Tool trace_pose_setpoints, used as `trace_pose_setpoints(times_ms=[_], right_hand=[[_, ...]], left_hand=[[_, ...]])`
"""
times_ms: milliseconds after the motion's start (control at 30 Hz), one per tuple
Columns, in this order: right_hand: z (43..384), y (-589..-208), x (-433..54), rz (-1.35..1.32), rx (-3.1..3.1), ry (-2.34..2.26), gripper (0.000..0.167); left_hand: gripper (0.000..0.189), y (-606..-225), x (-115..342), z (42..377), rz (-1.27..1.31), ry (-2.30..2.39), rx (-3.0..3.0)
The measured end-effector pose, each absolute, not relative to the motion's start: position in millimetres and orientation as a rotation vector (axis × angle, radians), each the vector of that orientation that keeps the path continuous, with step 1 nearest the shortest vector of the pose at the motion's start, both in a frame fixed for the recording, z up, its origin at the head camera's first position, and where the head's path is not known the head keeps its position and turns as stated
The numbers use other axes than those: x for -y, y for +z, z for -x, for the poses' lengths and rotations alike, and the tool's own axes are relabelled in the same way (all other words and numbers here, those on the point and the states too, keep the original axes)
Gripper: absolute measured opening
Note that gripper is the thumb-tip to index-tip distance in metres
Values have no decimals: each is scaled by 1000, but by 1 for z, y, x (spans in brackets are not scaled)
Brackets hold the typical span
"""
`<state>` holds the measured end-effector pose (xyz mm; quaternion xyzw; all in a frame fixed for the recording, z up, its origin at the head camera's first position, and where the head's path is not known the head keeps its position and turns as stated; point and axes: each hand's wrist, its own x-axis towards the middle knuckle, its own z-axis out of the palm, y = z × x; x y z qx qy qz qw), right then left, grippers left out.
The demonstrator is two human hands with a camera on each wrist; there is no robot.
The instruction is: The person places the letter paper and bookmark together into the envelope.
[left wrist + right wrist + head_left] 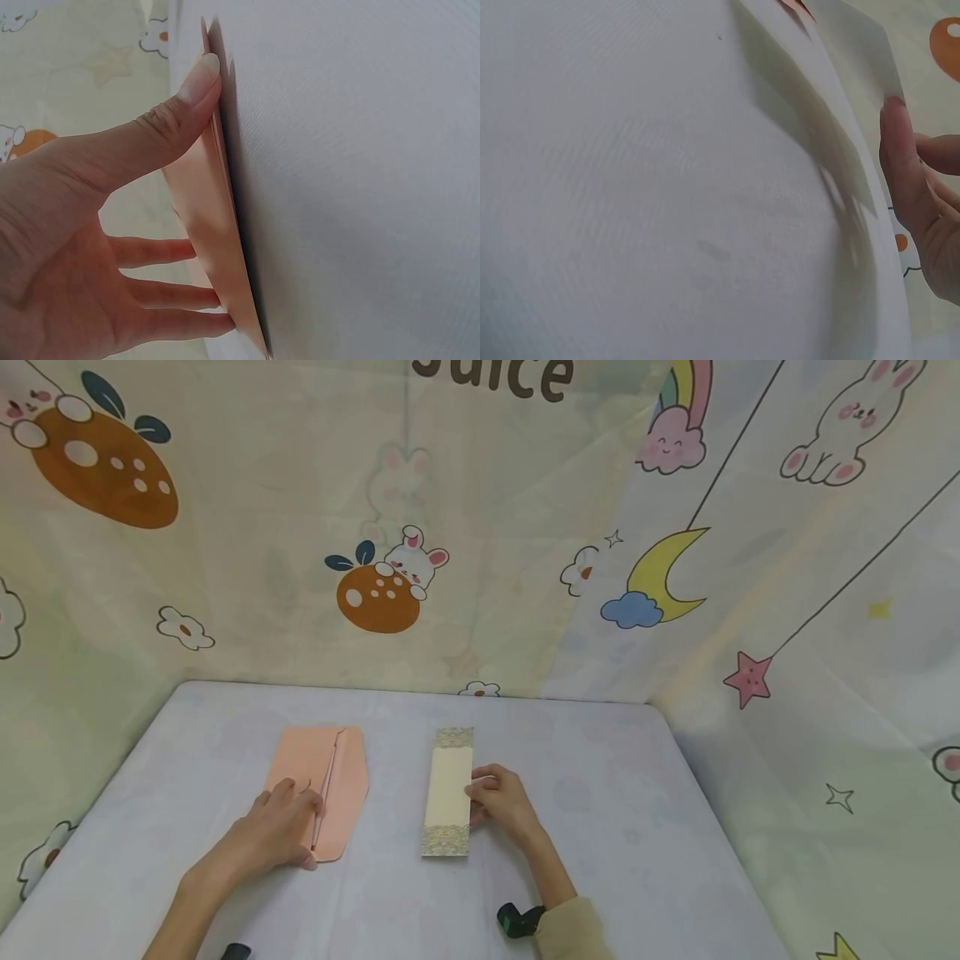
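Envelope (pixel 303 752) and card (pixel 450 785) are side by side over the table (pixel 637 793), the envelope to the left and well apart from the card. The envelope lies with its flap (pixel 351 793) folded out to the right, and its mouth, slightly parted, runs lengthwise on the side facing the card; whether anything is inside cannot be told. The left hand (pixel 279 827) rests on the envelope with its fingers fairly straight and spread, thumb set apart at the near edge, covering part of the front and the lower stretch of the mouth. The card, cream with a patterned band at each end, stands nearly upright in the head view. The right hand (pixel 506 802) pinches it by the right long edge between thumb and fingers; the right wrist view shows it raised, with shadow on the table. A black device (pixel 517 920) sits at the right wrist by the sleeve (pixel 573 931), and another black object (pixel 237 952) pokes in at the bottom edge. Behind hangs a printed backdrop (pixel 262 460).
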<state>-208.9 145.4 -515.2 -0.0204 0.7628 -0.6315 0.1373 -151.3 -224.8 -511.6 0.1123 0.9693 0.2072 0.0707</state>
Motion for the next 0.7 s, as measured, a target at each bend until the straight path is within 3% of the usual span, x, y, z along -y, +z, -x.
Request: trace_pose_setpoints(times_ms=[700], right_hand=[[207,-514,-102,93,-2158,-1812,34]], left_hand=[[64,-512,225,152,-327,626,-2906]])
